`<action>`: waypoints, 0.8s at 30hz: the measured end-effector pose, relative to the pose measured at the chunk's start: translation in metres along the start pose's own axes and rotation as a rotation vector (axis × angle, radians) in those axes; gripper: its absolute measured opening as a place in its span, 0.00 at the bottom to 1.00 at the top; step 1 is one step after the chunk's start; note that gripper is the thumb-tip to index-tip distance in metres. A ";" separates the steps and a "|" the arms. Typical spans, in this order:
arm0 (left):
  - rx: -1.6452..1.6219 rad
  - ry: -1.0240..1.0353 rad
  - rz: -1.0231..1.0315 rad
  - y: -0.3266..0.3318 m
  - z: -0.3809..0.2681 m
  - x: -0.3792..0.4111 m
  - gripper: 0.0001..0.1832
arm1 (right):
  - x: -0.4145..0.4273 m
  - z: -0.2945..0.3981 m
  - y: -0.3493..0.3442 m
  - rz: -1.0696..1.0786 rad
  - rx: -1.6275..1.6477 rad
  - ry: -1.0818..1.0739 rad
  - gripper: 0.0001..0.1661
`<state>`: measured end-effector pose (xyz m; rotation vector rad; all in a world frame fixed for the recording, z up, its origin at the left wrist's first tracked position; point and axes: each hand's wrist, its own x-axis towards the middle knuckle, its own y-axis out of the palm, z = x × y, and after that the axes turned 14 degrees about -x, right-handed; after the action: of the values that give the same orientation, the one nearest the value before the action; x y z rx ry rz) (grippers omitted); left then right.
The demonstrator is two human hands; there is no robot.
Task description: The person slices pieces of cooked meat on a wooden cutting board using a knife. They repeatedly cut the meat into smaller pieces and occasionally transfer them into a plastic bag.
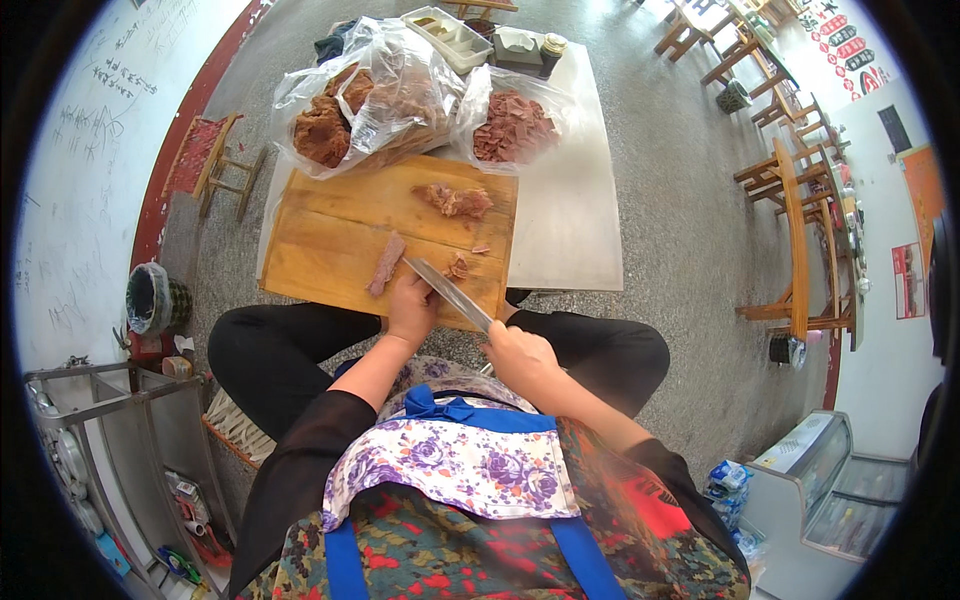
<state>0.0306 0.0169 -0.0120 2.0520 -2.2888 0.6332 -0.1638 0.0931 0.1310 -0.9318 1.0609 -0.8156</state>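
Note:
My right hand (523, 351) grips the handle of a kitchen knife (451, 292). Its blade slants up and left over a wooden cutting board (322, 221). My left hand (412, 309) rests at the board's near edge, close beside the blade; its fingertips are hidden, so whether it holds anything cannot be told. Just beyond that hand lies a strip of cooked meat (388, 264). To the right of the blade's tip sits a small meat scrap (456, 266), with a tiny sliver (481, 249) above it. A larger meat chunk (454, 200) lies towards the board's far side.
Past the board, one clear plastic bag (405, 67) holds large brown meat chunks and another holds sliced meat (514, 127). A divided white container (450, 41), a tissue box (517, 51) and a jar (553, 54) stand on the pale table (574, 225). A low stool (199, 157) is at left.

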 end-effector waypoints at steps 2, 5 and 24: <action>-0.025 -0.056 0.035 -0.001 0.005 -0.002 0.11 | -0.010 0.007 -0.012 0.092 -0.013 0.039 0.10; 0.048 -0.033 0.039 -0.001 -0.004 -0.001 0.12 | 0.008 0.005 0.012 0.139 -0.006 0.110 0.11; 0.149 0.103 0.025 -0.003 -0.010 -0.004 0.11 | 0.038 0.002 0.043 0.044 -0.094 0.102 0.12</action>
<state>0.0315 0.0236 -0.0026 1.9999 -2.2780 0.9136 -0.1466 0.0766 0.0794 -0.9502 1.2134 -0.7891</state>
